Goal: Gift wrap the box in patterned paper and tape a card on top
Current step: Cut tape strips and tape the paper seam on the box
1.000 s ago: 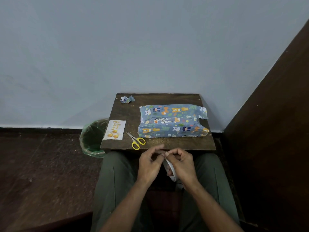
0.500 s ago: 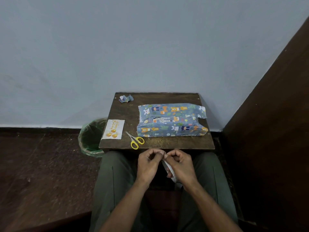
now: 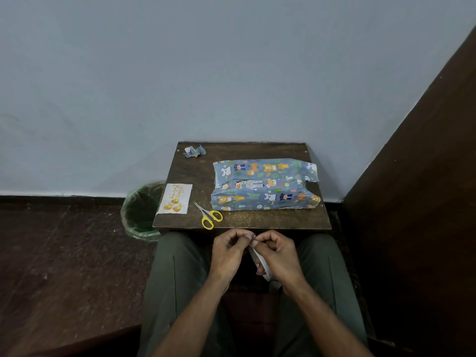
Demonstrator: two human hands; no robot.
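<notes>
The box (image 3: 265,186), covered in blue animal-print paper, lies on the right half of the small dark table (image 3: 257,219); a loose paper flap sticks out at its right end. A white birthday card (image 3: 175,198) with gold balloons lies at the table's left edge. Below the table's front edge, over my lap, my right hand (image 3: 277,255) grips a white tape roll (image 3: 260,261), mostly hidden by the fingers. My left hand (image 3: 228,251) pinches at the top of the roll with thumb and fingertips, touching the right hand's fingers.
Yellow-handled scissors (image 3: 210,216) lie near the table's front edge, between card and box. A crumpled paper scrap (image 3: 194,151) sits at the back left corner. A green-lined bin (image 3: 140,211) stands on the floor left of the table. A dark wooden panel (image 3: 417,202) rises on the right.
Both hands stay together at the tape roll with only slight finger movement. The view has shifted a little; nothing on the table has moved.
</notes>
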